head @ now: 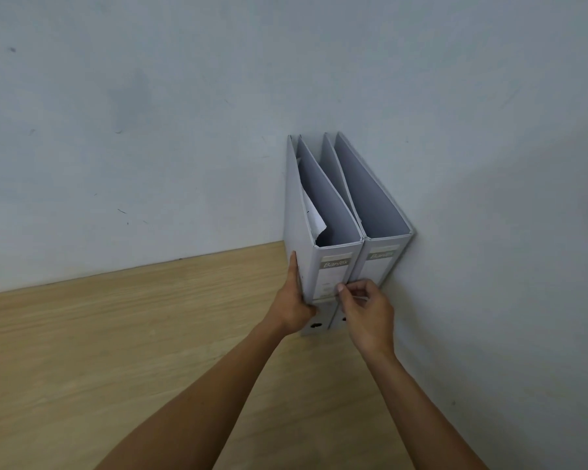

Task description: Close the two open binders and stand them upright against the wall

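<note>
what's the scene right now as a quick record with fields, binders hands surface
surface: wooden tabletop meeting a pale wall
left binder: closed, upright, spine facing the camera, loose sheet showing at the top
right binder: closed, upright, beside the left one, in the corner against the wall
left hand: flat against the left binder's outer cover
right hand: fingers pinched at the lower spines where the binders meet
task state: both binders stand closed
</note>
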The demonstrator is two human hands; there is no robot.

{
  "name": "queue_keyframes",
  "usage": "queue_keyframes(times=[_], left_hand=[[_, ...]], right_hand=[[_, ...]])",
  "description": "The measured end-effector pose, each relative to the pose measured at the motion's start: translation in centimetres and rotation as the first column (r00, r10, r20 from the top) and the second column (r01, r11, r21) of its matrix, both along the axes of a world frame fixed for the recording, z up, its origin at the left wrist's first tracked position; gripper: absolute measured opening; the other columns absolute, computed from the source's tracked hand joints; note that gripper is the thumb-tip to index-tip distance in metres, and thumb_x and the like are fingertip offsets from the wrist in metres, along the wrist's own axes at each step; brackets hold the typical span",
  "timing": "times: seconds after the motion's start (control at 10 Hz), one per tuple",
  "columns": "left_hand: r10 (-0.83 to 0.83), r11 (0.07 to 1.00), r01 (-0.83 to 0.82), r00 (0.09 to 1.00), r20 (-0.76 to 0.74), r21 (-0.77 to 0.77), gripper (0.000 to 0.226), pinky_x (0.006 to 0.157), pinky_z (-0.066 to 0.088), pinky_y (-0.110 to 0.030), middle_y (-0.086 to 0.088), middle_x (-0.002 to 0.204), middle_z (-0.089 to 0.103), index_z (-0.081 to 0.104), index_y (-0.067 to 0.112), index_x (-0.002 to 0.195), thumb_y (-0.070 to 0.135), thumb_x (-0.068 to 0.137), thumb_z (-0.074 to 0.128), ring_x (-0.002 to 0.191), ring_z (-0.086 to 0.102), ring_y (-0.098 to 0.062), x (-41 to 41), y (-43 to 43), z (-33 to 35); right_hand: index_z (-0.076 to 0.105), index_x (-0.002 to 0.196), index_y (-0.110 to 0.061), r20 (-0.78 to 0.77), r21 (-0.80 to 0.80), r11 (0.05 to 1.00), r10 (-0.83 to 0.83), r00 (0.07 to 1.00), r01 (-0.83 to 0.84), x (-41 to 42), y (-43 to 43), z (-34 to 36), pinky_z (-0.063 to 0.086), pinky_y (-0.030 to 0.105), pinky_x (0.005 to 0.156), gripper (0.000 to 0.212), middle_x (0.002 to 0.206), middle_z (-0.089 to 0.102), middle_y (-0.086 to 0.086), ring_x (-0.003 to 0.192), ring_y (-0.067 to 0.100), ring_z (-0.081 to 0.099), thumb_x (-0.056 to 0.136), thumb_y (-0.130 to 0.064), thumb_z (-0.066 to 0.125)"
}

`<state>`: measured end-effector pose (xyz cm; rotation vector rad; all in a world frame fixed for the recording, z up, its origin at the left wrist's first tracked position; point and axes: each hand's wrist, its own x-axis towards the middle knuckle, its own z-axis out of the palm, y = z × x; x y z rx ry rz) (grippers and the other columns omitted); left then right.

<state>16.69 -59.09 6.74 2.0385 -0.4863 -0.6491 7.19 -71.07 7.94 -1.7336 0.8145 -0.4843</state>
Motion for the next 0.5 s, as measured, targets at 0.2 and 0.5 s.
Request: queue_keyframes(times=[0.2, 0.5], left_hand=[[0.031, 0.994, -0.025, 0.998, 0.05, -0.103, 0.121, 0.116, 0.041, -0.045, -0.006, 0.162, 0.034, -0.007, 0.019, 0.163, -0.002, 0.079, 0.078, 0.147, 0.04, -0.026, -0.3, 0.6, 1.4], [-0.014, 0.99, 0.019, 0.999, 0.04, -0.138, 0.109, 0.104, 0.048, -0.032, -0.003, 0.168, 0.024, 0.002, 0.031, 0.163, 0.011, 0.086, 0.076, 0.144, 0.045, -0.029, -1.5, 4.1, 3.9]], right_hand=[[0.064, 0.08, -0.021, -0.022, 0.02, 0.999, 0.033, 0.999, -0.033, -0.2, 0.2, 0.5, 0.057, 0.031, 0.073, 0.016, 0.081, 0.072, -0.002, 0.084, 0.02, 0.071, 0.094, -0.029, 0.065], [0.066, 0.086, -0.018, -0.018, 0.01, 0.999, 0.046, 0.999, -0.045, -0.3, 3.3, 2.1, 0.059, 0.045, 0.083, 0.009, 0.086, 0.07, -0.005, 0.089, 0.023, 0.07, 0.093, -0.022, 0.062]])
